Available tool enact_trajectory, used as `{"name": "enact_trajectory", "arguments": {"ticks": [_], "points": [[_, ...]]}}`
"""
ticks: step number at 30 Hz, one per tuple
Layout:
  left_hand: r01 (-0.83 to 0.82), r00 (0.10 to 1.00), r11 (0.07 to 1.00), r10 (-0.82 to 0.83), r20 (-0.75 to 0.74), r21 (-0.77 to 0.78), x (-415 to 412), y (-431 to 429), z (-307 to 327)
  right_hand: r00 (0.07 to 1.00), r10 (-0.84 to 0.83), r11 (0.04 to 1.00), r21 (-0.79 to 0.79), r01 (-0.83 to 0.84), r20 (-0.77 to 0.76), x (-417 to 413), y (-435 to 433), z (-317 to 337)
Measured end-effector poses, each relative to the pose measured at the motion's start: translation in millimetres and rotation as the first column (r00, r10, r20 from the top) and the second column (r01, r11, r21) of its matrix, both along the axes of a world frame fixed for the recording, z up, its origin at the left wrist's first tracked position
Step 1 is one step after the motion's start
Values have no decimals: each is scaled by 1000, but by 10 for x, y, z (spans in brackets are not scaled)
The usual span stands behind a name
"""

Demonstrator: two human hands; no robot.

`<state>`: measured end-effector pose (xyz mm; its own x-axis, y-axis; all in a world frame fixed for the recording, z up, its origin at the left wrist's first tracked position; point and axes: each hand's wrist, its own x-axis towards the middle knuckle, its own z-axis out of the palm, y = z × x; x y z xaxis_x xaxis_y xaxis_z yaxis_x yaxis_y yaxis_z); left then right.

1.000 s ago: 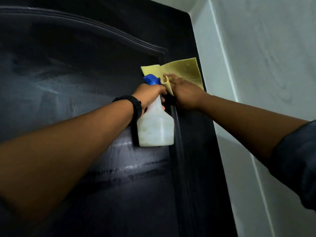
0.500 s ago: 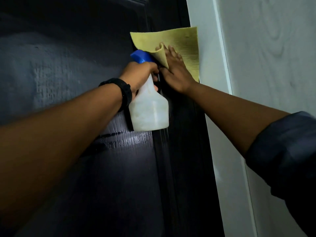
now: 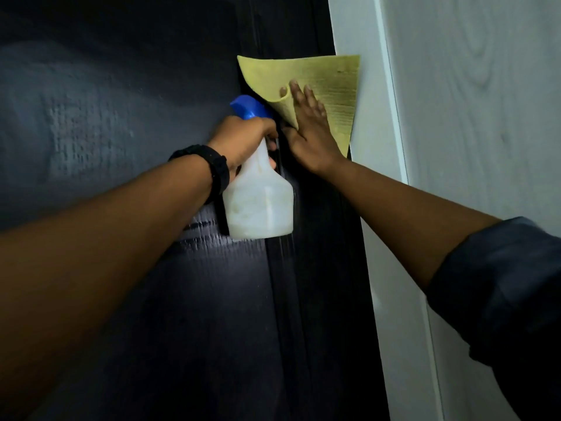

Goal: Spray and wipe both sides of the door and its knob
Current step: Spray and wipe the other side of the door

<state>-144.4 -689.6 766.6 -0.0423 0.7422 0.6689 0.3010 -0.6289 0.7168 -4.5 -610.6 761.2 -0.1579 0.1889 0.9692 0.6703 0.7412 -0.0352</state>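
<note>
Your left hand (image 3: 243,136) sits just above the frame's centre, fingers wrapped around the neck of the bottle (image 3: 258,205), which hangs white under its blue head against the dark door (image 3: 121,299). Your right hand (image 3: 309,129), just right of it, lies flat with fingers spread and nearly straight, pressing the yellow cloth (image 3: 331,89) onto the door's right edge; the cloth's right side overlaps the white frame (image 3: 382,208). One cloth corner curls over by your fingertips. A black band (image 3: 212,168) rings your left wrist.
</note>
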Motion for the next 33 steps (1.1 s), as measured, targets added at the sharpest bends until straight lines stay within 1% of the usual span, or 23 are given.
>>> {"name": "enact_trajectory", "arguments": {"ticks": [2,5,9,15,21,24,26,28,31,33], "points": [[10,1000,1000,-9,22,-12,26,10,-109,997,-54,998,20,53,50,37,33,-169],[9,999,1000,-8,34,-18,81,22,-286,993,-94,994,64,90,65,83,59,-395],[-19,998,999,21,52,-34,155,74,-619,993,-89,995,58,85,80,126,76,-789],[20,998,996,-15,64,-86,238,62,-1163,996,-69,998,12,69,47,165,109,-1412],[-13,998,986,23,58,-167,235,85,-1903,999,36,995,-93,-36,3,191,-90,-2349],[-20,998,973,35,61,-230,190,117,-2313,998,40,981,-192,-32,40,243,-185,-2904],[-32,996,970,51,72,-240,159,121,-2612,997,31,967,-253,-13,67,291,-227,-3270],[-31,995,969,53,84,-244,137,118,-2924,996,54,953,-300,-31,70,339,-278,-3606],[-47,995,954,70,67,-297,112,98,-3333,994,99,917,-392,-74,44,423,-368,-4066],[-43,996,945,66,62,-325,100,79,-3532,995,97,888,-453,-77,21,492,-410,-4340]]}}
